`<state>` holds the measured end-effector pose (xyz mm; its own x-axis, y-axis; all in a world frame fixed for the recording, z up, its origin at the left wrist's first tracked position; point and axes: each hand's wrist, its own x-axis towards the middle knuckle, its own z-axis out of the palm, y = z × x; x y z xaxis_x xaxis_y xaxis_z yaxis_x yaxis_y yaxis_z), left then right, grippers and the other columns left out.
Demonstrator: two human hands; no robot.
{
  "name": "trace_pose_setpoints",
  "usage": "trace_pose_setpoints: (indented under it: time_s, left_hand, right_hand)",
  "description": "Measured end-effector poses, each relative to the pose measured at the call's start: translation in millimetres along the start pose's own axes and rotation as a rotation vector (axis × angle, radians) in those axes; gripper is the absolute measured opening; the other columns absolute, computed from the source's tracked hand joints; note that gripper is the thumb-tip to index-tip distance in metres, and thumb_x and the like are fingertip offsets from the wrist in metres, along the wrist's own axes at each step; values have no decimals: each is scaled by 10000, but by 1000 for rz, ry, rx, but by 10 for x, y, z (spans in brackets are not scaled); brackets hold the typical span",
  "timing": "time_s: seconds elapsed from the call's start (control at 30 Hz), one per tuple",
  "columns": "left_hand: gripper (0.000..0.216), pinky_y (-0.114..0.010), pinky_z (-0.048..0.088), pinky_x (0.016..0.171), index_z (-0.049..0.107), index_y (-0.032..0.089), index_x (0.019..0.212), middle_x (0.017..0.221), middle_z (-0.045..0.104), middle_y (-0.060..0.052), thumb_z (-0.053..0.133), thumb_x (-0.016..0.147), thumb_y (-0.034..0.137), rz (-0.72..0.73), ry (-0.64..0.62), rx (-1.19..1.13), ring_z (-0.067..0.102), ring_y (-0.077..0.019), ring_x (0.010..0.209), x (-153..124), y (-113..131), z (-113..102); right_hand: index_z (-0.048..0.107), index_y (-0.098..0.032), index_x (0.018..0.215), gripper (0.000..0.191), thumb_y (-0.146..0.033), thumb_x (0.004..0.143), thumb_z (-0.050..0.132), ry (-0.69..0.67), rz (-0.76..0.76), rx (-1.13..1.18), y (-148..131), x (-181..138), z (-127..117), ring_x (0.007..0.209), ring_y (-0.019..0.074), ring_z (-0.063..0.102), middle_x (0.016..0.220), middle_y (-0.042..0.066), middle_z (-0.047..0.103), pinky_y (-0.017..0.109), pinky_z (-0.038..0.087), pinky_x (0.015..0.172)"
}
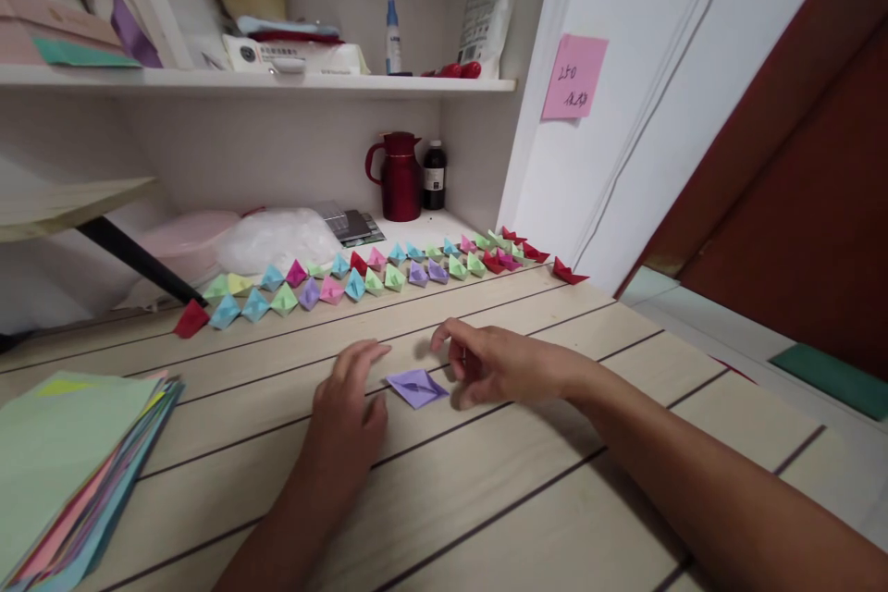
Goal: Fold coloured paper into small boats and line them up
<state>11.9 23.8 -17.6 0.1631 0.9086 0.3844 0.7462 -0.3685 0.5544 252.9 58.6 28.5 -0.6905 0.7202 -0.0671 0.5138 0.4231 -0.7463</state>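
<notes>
A small folded purple paper piece [417, 387] lies flat on the wooden floor [486, 518] between my two hands. My left hand [351, 402] rests palm down just left of it, fingers stretched out, fingertips at the paper's edge. Just right of the piece hovers my right hand [496, 365], fingers loosely curled and apart, holding nothing. Behind them runs a long double row of folded paper boats [361, 277] in red, blue, green, pink and purple.
A stack of coloured paper sheets [66, 462] lies at the lower left. At the back stand a dark red jug [400, 176], a dark bottle [434, 174] and a plastic bag [277, 239]. A shelf [256, 81] holds packets. A pink note [573, 77] sticks to the white wall.
</notes>
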Motion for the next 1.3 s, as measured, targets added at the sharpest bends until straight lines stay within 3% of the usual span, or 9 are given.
trace_pose_setpoints:
  time_s: [0.1, 0.17, 0.33, 0.57, 0.8, 1.07, 1.3]
  left_hand:
    - [453, -464, 411, 977, 566, 259, 1191, 1158, 644, -53, 503, 778, 84, 100, -141, 11, 563, -236, 1111, -31, 72, -7]
    - [400, -451, 427, 946, 594, 265, 1154, 1121, 662, -42, 520, 793, 109, 111, -167, 18, 579, -236, 1065, -43, 103, -20]
    - [284, -424, 464, 889, 604, 235, 1104, 1063, 670, -56, 519, 839, 178, 26, -127, -17, 599, -234, 1004, -30, 105, -41]
    - [253, -418, 458, 878, 599, 231, 1085, 1045, 663, -52, 506, 853, 188, 37, -135, -18, 587, -232, 992, -35, 102, -55]
    - [165, -411, 460, 835, 608, 230, 972, 954, 659, -43, 495, 858, 192, 14, -130, 2, 593, -233, 928, -28, 117, -48]
    - [162, -390, 463, 820, 621, 233, 911, 922, 672, -31, 509, 829, 150, 73, -120, 15, 603, -226, 909, -24, 100, -47]
    - [153, -357, 466, 764, 619, 226, 883, 880, 676, -19, 477, 880, 168, 145, -126, 74, 604, -205, 842, -43, 101, -35]
  right_hand:
    - [470, -240, 1055, 425, -193, 721, 728, 35, -41, 3, -4, 19, 41, 668, 95, 517, 822, -50, 575, 193, 400, 590]
    - [484, -227, 999, 342, -190, 742, 707, 70, -46, -6, 8, 44, 65, 676, 98, 520, 818, -42, 593, 197, 397, 600]
    - [526, -209, 945, 240, -178, 763, 680, 157, -55, -26, 50, 94, 72, 703, 111, 536, 795, -33, 599, 209, 403, 636]
    - [570, -215, 1033, 291, -143, 768, 665, 171, -103, -5, 128, 137, 97, 762, 118, 569, 871, -17, 617, 214, 428, 678]
    - [595, -191, 959, 170, -123, 802, 594, 188, -107, 74, 174, 171, 123, 616, 96, 556, 750, -34, 593, 209, 439, 619]
    - [642, -178, 891, 147, -96, 775, 605, 175, -110, 69, 152, 160, 115, 662, 106, 554, 733, -24, 617, 197, 420, 617]
    - [683, -170, 814, 49, -198, 801, 645, 191, -91, 61, 163, 173, 101, 636, 116, 586, 671, -19, 644, 207, 431, 616]
